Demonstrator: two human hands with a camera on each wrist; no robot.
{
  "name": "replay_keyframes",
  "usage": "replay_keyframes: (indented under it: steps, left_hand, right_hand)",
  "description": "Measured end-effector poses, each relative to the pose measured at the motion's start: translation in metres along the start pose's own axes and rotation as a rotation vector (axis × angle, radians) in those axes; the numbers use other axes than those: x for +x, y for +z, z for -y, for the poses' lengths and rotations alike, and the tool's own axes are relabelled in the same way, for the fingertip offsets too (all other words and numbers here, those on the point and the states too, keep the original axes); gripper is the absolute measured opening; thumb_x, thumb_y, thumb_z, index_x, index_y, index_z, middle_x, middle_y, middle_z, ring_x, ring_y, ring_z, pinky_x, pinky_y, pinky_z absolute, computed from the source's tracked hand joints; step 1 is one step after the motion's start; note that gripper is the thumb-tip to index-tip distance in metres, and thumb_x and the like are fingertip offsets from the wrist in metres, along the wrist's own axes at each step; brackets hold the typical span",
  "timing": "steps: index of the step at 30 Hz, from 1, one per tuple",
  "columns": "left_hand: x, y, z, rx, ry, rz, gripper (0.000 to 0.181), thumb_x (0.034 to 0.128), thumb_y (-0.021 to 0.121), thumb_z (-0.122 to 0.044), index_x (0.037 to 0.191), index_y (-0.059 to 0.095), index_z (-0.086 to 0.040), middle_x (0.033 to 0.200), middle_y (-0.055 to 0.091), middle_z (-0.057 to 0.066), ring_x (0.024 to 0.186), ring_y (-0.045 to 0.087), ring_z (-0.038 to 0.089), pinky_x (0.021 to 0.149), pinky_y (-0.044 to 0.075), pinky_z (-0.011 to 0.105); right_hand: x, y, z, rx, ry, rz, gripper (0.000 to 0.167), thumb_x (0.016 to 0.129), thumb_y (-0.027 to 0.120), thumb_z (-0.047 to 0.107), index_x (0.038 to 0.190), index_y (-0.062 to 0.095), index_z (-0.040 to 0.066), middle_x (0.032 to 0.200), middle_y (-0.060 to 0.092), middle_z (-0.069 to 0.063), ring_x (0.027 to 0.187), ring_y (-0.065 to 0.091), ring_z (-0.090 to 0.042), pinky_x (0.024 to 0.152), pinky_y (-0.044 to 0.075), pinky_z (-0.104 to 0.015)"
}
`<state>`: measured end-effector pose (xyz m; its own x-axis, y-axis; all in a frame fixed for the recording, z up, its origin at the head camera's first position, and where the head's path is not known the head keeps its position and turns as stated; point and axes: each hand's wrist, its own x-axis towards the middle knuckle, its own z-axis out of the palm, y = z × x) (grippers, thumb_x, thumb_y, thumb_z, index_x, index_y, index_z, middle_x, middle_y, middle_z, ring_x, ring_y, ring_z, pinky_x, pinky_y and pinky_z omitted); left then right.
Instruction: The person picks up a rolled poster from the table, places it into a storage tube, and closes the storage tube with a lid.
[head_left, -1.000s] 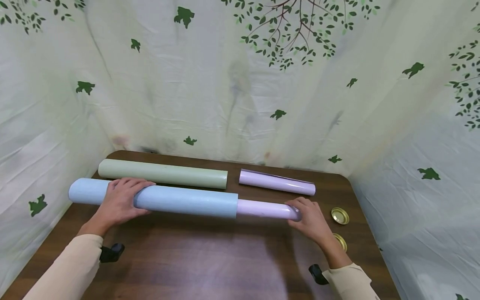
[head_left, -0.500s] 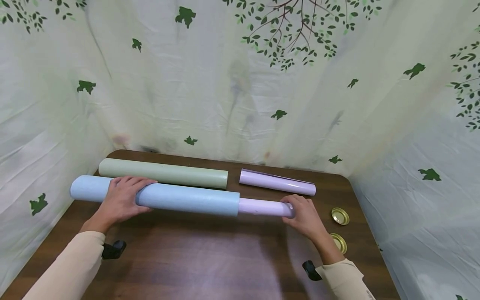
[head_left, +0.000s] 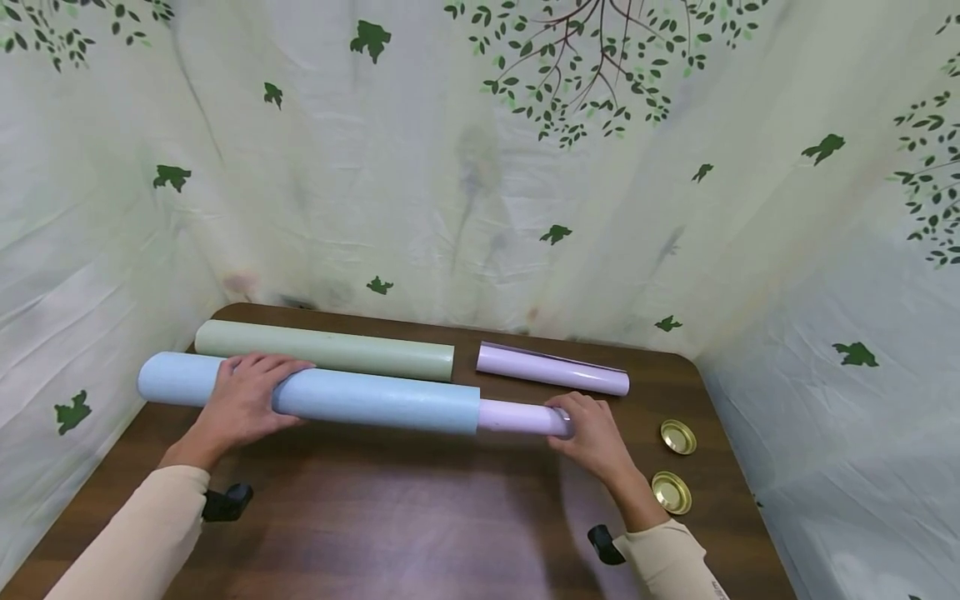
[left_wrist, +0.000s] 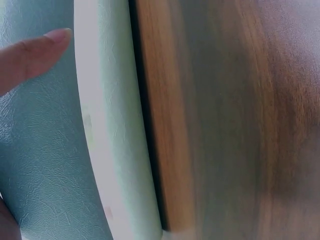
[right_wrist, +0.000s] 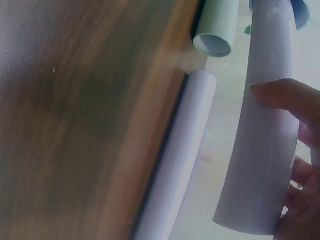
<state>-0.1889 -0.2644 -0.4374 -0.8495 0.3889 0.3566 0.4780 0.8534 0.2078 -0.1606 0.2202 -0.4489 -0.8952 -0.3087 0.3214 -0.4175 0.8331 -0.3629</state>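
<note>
My left hand (head_left: 243, 400) grips a long light-blue tube (head_left: 382, 400) and holds it above the table. In the left wrist view one finger lies along the textured blue surface (left_wrist: 55, 150). Out of the tube's right end sticks a thinner lilac roll (head_left: 513, 415). My right hand (head_left: 596, 437) holds that roll near its outer end. In the right wrist view my thumb rests across the lilac roll (right_wrist: 260, 165), and its far end enters the blue tube (right_wrist: 301, 12). How far it reaches inside is hidden.
Behind the blue tube a pale green tube (head_left: 330, 348) lies along the table's back edge. A second lilac roll (head_left: 551, 368) lies to its right. Two gold lids (head_left: 678, 436) sit at the right of the brown table (head_left: 375, 525). Leaf-printed curtains (head_left: 420, 167) hang around it.
My right hand has moved left with the lilac roll, so less of the roll shows outside the blue tube. My left hand and the blue tube have barely moved.
</note>
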Motion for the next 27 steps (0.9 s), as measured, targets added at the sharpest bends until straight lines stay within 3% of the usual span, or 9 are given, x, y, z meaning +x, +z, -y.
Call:
replay_keyframes:
  steps: [12,20,27]
  left_hand:
    - [-0.003,-0.003,0.002,-0.009,-0.003,-0.003,0.075,0.0512,0.094,-0.027,0.118,0.063,-0.013,0.113,0.062,0.014,0.106,0.048,0.039,0.085,0.027,0.06]
    - [-0.001,-0.002,0.001,-0.007,-0.008,0.006,0.075,0.0515,0.094,-0.028,0.118,0.063,-0.013,0.114,0.062,0.014,0.107,0.047,0.04,0.085,0.027,0.06]
    - [-0.002,0.0,-0.002,-0.021,-0.013,0.012,0.075,0.0518,0.094,-0.029,0.118,0.063,-0.013,0.115,0.061,0.015,0.107,0.047,0.041,0.085,0.027,0.061]
  right_hand:
    - [0.006,0.011,0.012,0.0,-0.021,-0.016,0.044,0.063,0.088,0.015,0.101,0.068,0.01,0.101,0.066,-0.005,0.097,0.061,-0.028,0.083,0.04,-0.046]
    - [0.011,0.012,0.024,0.01,-0.011,0.014,0.043,0.065,0.088,0.014,0.103,0.068,0.011,0.104,0.066,-0.006,0.098,0.06,-0.03,0.085,0.04,-0.047]
    - [0.016,0.017,0.034,-0.022,-0.049,0.023,0.043,0.066,0.088,0.018,0.104,0.068,0.011,0.102,0.066,-0.006,0.095,0.061,-0.028,0.082,0.043,-0.045]
